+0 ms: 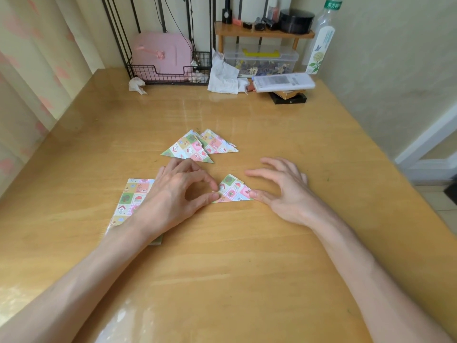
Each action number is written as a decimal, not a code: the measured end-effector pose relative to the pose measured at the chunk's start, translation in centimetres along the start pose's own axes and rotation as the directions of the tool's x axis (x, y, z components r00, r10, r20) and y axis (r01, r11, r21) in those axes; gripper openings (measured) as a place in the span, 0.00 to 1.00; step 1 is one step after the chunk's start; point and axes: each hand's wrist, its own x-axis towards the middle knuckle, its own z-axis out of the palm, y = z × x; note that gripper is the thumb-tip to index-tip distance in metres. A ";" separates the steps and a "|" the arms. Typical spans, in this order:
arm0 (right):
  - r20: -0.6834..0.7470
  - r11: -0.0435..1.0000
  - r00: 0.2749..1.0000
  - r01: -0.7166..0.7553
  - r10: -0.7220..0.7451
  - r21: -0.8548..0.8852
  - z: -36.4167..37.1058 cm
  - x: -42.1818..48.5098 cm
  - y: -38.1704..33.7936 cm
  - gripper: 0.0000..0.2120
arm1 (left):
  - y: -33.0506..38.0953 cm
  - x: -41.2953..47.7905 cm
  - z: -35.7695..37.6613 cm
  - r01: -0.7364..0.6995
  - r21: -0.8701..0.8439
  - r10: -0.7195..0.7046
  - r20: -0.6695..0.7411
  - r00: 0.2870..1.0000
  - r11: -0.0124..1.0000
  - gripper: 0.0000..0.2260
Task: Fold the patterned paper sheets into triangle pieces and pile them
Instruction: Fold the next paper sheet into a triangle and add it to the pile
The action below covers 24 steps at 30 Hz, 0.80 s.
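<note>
Triangle (pixel 232 193) lay on the table (pixel 222 256) between both hands: left hand (pixel 173 196) pinched its left corner with thumb and forefinger; right hand (pixel 282 189), fingers spread, pressed the right corner by thumb. I saw the pile (pixel 197 147) just behind. A clear box (pixel 289 58) held small pieces (pixel 262 66), a wire basket (pixel 143 73) a pink case (pixel 160 53).

Bright, glary tabletop (pixel 222 280) (edges warped).

Left hand (pixel 173 196) curls, thumb and forefinger seemingly pinching; right hand (pixel 282 191) splayed, thumb down.
</note>
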 end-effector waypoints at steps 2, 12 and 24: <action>-0.007 0.999 0.999 0.046 -0.046 -0.013 0.3 0.0 -0.2 0.20 | 0.1 0.0 0.0 -0.003 0.008 0.003 -0.006 1.000 1.000 0.11; -0.212 0.938 0.977 0.107 -0.037 0.329 2.3 0.2 -2.7 0.09 | 0.0 -0.1 -0.5 -0.003 0.004 0.003 -0.036 0.999 1.000 0.12; -0.137 0.562 0.989 0.082 0.056 0.823 2.2 0.1 -3.6 0.07 | 0.8 0.2 -1.1 0.174 -0.574 -0.116 0.137 0.984 0.800 0.07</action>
